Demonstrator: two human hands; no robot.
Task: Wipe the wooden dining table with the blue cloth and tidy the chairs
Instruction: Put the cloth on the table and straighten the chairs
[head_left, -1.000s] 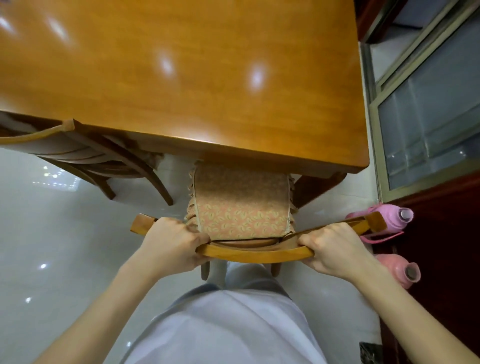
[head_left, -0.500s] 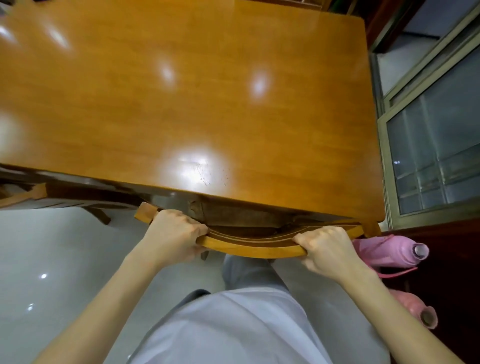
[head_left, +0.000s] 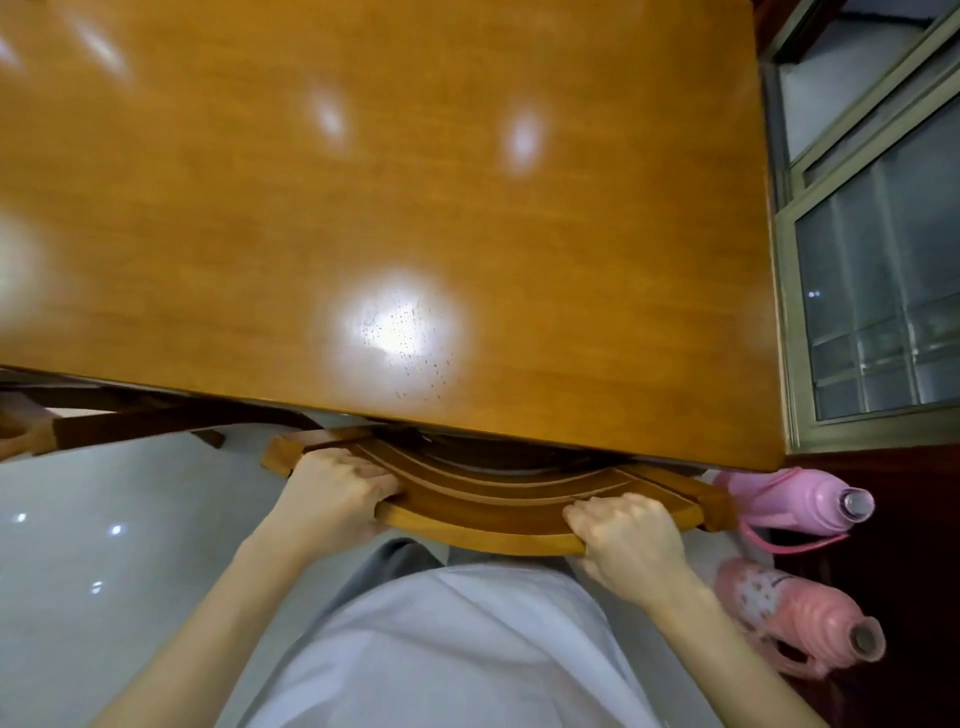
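Wooden dining tabletop (head_left: 363, 208): large orange-brown rectangular slab with glossy varnish and fine straight grain. Lamp glare lies on it in soft patches, and small dark specks show inside the brightest patch near the front edge. It fills most of the view. The blue cloth is not in view.

Pale grey polished floor (head_left: 104, 519), lower left: hard and reflective.

Curved-back wooden chair (head_left: 483, 525): honey-brown and smooth, with a bowed top rail and stepped slats just behind it. The seat is hidden beneath the tabletop, and the rail sits just beside the near edge. Judgement: the step in hand is chair tidying, not wiping, and this chair looks pushed fully in, or nearly so.

Darker wooden chair (head_left: 130, 421), far left: partly under the tabletop and set at an angle. Only a part of it shows.

Two pink vacuum flasks on the floor by the chair's right end: a smooth bright pink flask (head_left: 789, 499) just beside the rail, and a ribbed salmon flask (head_left: 800, 629) nearer the person.

Left hand (head_left: 332, 488): clenched on the rail's left part, fingers curled over the top.
Right hand (head_left: 628, 535): grasps the rail's right part the same way.

Next move, as a judgement: let go with both hands once the rail is square to the edge, keep clear of the flasks, then straighten the angled chair.
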